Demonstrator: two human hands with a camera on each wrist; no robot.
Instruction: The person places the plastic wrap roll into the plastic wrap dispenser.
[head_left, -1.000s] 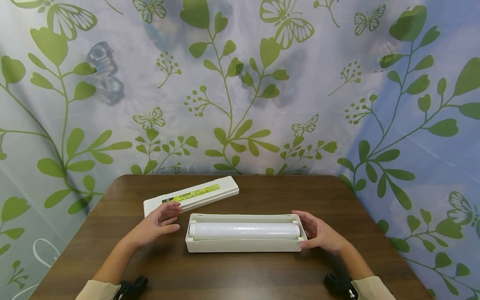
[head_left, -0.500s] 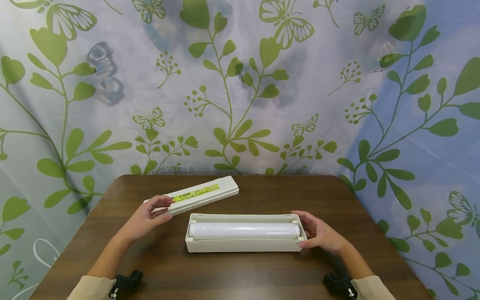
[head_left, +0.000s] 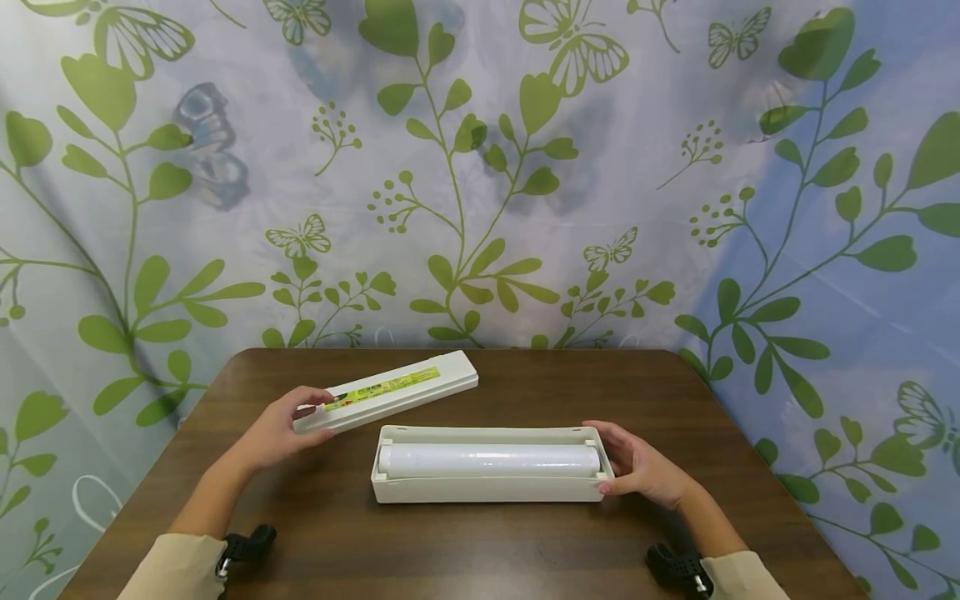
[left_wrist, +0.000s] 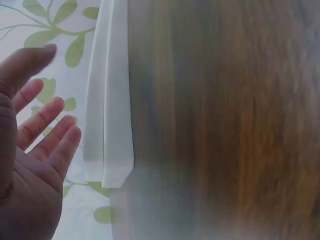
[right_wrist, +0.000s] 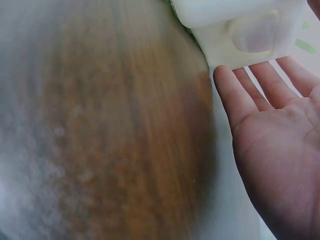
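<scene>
In the head view a long white open box point(head_left: 487, 491) stands mid-table. A roll of clear plastic wrap point(head_left: 489, 460) lies inside it. My right hand point(head_left: 645, 471) holds the box's right end, thumb at the near corner and fingers at the far one; the right wrist view shows fingertips against the end wall. Behind and to the left lies the white lid point(head_left: 450, 375) with a yellow-green label. Around the lid's left end my left hand point(head_left: 281, 425) spreads its thumb and fingers. A gap shows between its loosely bent fingers and the lid point(left_wrist: 117, 100) in the left wrist view.
Both things lie on a brown wooden table point(head_left: 525, 550). A curtain point(head_left: 480, 167) printed with green leaves and butterflies hangs behind the table and along its sides. Dark straps point(head_left: 251, 543) circle both wrists.
My left hand has moved left from above the lid's label to the lid's left end. The right hand, box and roll have stayed in place.
</scene>
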